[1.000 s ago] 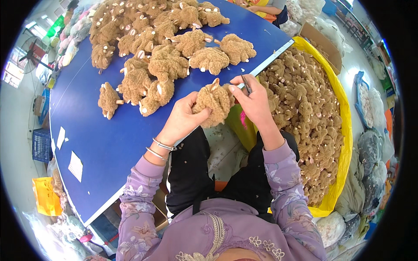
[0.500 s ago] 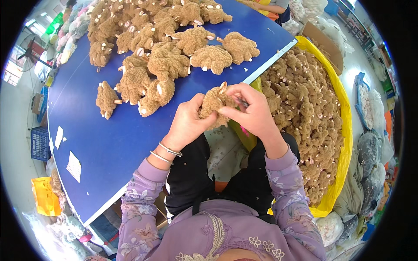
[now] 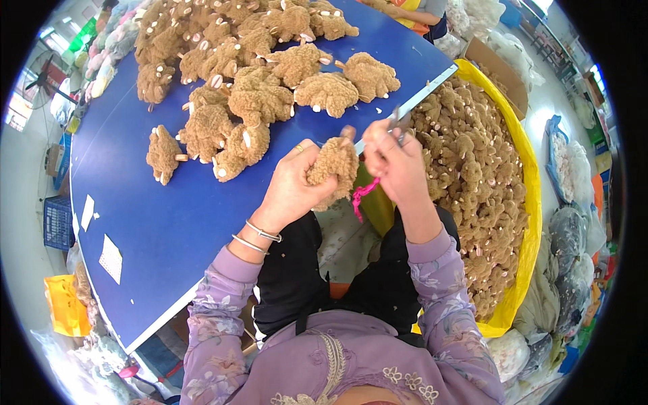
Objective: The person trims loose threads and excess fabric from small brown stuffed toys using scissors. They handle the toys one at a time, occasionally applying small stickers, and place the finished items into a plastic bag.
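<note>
My left hand [image 3: 290, 183] is closed around a curly brown plush toy piece [image 3: 339, 164], held above the table's near right edge. Apart from it, to the right, my right hand [image 3: 401, 169] grips a slim grey metal tool [image 3: 397, 120] with its end pointing up and away; I cannot tell if it is scissors or forceps. A bright pink cord [image 3: 362, 197] dangles beside that hand. Beyond my hands, similar plush pieces [image 3: 262, 96] with pale tabs lie heaped on the blue table [image 3: 202, 223].
At my right, a yellow-rimmed sack [image 3: 536, 223] is filled with many brown plush pieces [image 3: 472, 169]. Behind it stands a cardboard box [image 3: 496, 74]. White paper scraps [image 3: 111, 258] lie on the table's left. Another person's arm [image 3: 418, 15] shows at the far edge. Stuffed bags [image 3: 569, 236] line the right side.
My right hand has drawn away from the plush piece to the right, and the tool now points upward. The pink cord has swung into fuller view. My left hand keeps its hold, with the piece slightly turned.
</note>
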The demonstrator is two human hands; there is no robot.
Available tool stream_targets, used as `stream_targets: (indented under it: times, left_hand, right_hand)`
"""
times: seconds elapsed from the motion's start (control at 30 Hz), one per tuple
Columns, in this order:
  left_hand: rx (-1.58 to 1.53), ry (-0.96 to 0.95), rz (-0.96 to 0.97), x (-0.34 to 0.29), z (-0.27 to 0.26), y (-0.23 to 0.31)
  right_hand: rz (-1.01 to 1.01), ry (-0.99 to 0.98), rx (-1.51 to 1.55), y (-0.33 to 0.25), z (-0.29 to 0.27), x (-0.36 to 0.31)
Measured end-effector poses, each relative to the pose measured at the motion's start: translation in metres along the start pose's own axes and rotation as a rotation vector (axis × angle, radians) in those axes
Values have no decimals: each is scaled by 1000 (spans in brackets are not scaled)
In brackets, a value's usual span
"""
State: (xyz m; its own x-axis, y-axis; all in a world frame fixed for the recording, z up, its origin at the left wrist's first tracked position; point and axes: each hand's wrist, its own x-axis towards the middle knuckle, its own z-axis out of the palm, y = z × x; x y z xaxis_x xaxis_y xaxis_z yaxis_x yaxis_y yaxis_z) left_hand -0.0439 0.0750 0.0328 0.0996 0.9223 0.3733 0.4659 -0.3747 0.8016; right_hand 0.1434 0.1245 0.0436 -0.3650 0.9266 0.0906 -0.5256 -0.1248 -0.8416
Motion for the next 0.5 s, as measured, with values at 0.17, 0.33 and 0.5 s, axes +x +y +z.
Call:
stream_targets:
  times: [0.17,0.33,0.5]
  left_hand:
    - [14,95,-43,1,0,0]
    - [57,85,-30,0,2,3]
    - [89,48,46,-1,5,1]
  right_hand:
    - [-110,-55,-633,-17,-13,3]
    - [-163,-253,-1169,-15,1,-4]
    - [-229,-240,-1321,-13,2,-3]
